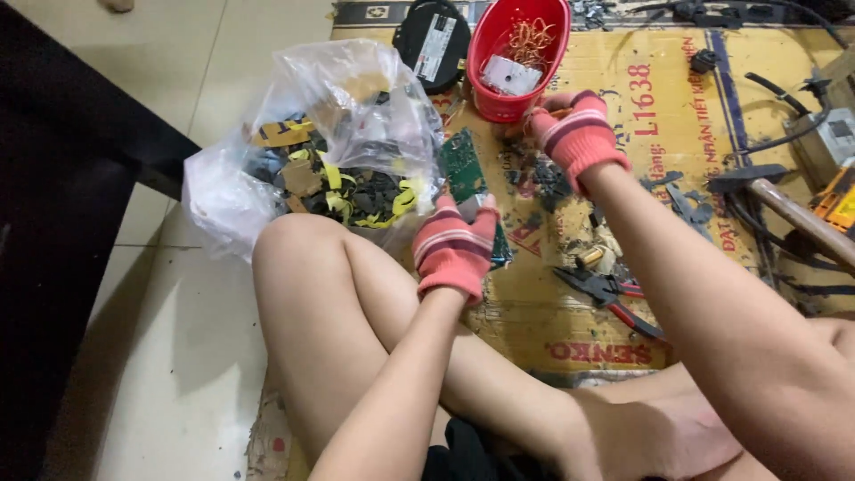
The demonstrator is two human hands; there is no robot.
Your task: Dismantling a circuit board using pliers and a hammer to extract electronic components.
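The green circuit board point(465, 169) stands tilted on the cardboard mat point(570, 294), just right of the plastic bag point(312, 134). The left hand point(454, 249), in a pink striped glove, is closed around the board's lower end, with a small grey part showing at the fingertips. The upper half of the board rises clear of the glove and leans against the bag.

The right hand point(577, 129), gloved the same way, is up at the rim of the red basket point(521, 53). Its fingers are pinched together at the basket's near edge, seemingly on something small and coppery, though the view is too poor to be sure. The basket holds a tangle of copper wire point(532, 36) and a pale flat piece.

Between the two hands the mat is littered with dark scraps. Red-handled pliers point(606, 294) lie on the mat below the right forearm, jaws pointing left. A wooden handle point(797, 218) lies further right, among black cables.

The bag is clear, open at the top and filled with dark pieces and yellow strips. A black oval object point(432, 40) sits behind it, beside the basket. The person sits on the tiled floor point(160, 356) with bare knees drawn up, the left knee touching the bag.
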